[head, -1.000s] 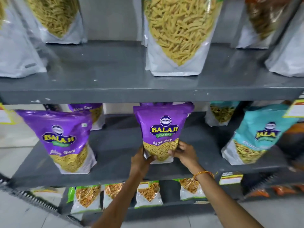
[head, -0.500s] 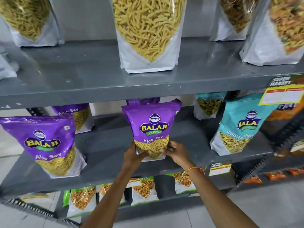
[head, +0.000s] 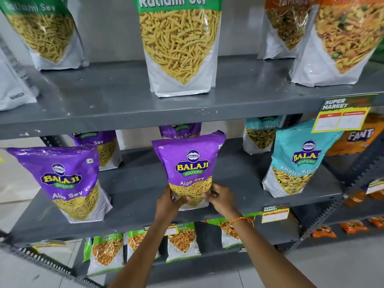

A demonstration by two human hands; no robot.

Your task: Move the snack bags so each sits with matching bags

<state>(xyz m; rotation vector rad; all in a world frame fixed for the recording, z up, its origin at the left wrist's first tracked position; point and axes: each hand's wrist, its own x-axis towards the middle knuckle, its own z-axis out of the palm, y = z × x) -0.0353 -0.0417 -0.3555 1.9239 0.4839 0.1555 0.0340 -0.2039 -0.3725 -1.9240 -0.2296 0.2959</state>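
Note:
A purple Aloo Sev bag (head: 190, 163) stands upright near the front of the grey middle shelf (head: 141, 196). My left hand (head: 168, 201) grips its lower left corner and my right hand (head: 221, 197) holds its lower right corner. Another purple Aloo Sev bag (head: 180, 130) stands right behind it. Two more purple bags are to the left, one at the front (head: 64, 179) and one at the back (head: 101, 146). Teal Khatta Mitha bags stand to the right, a front one (head: 299, 161) and a back one (head: 259, 134).
The top shelf (head: 104, 94) carries green Ratlami Sev bags (head: 178, 42) and orange mixture bags (head: 342, 38). Small green bags (head: 108, 250) line the bottom shelf. A yellow price tag (head: 342, 116) hangs at the right, with orange packets (head: 357, 138) beyond it.
The view has swung up and to the right, so the bags sit further left in frame. Both hands stay on the same purple bag's bottom corners, and it stays upright on the shelf.

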